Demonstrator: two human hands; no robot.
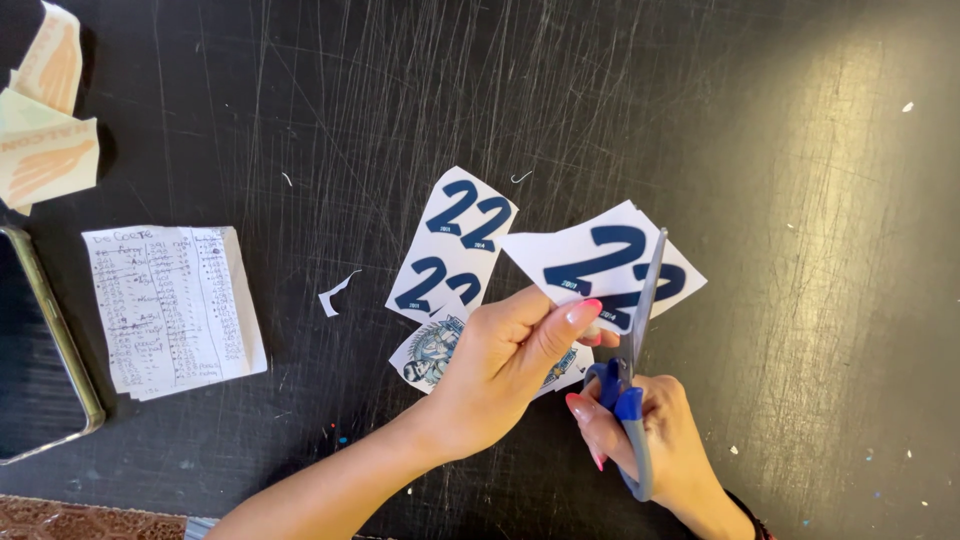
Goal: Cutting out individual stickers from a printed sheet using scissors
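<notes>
My left hand (500,370) pinches a white paper sheet printed with dark blue digits (590,262), held just above the black table. My right hand (655,435) grips blue-and-grey scissors (632,340), whose blades run up through the sheet's right part. Under and beside my left hand lie another white piece with blue digits (455,245) and a piece with a round blue and grey emblem (430,352).
A handwritten paper list (172,308) lies at the left beside a phone (35,355) at the left edge. Orange-printed paper pieces (45,120) sit at top left. A small paper scrap (333,296) lies on the scratched black table (780,200).
</notes>
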